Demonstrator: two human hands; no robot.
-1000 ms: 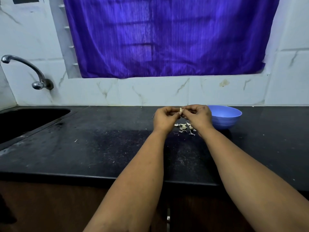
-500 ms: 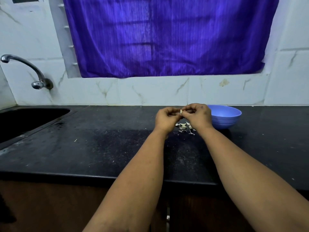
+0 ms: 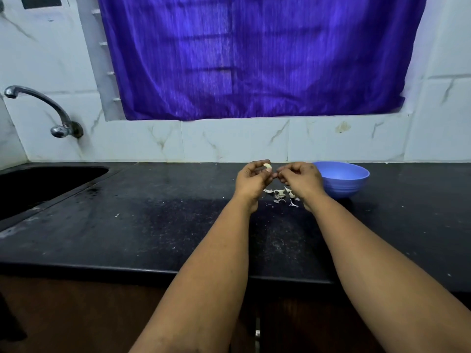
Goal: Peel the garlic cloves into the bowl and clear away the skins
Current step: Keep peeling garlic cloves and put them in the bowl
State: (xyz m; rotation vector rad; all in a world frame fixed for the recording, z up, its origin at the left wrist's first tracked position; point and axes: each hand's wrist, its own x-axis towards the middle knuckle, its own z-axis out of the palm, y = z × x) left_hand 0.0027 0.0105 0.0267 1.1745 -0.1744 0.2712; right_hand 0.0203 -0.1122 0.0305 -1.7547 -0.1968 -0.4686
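Two hands work above one black counter (image 3: 132, 225). The left hand (image 3: 251, 178) pinches one pale clove (image 3: 267, 166) between thumb and fingertips, held up in the air. The right hand (image 3: 300, 178) is just beside it, fingers curled; whether it grips a scrap of skin I cannot tell. Below the hands, one small heap of skins (image 3: 280, 194) lies on the counter (too many thin bits to count). One blue bowl (image 3: 342, 178) stands just right of the right hand. One tap (image 3: 38, 105) arches over one sink (image 3: 38, 184) at far left.
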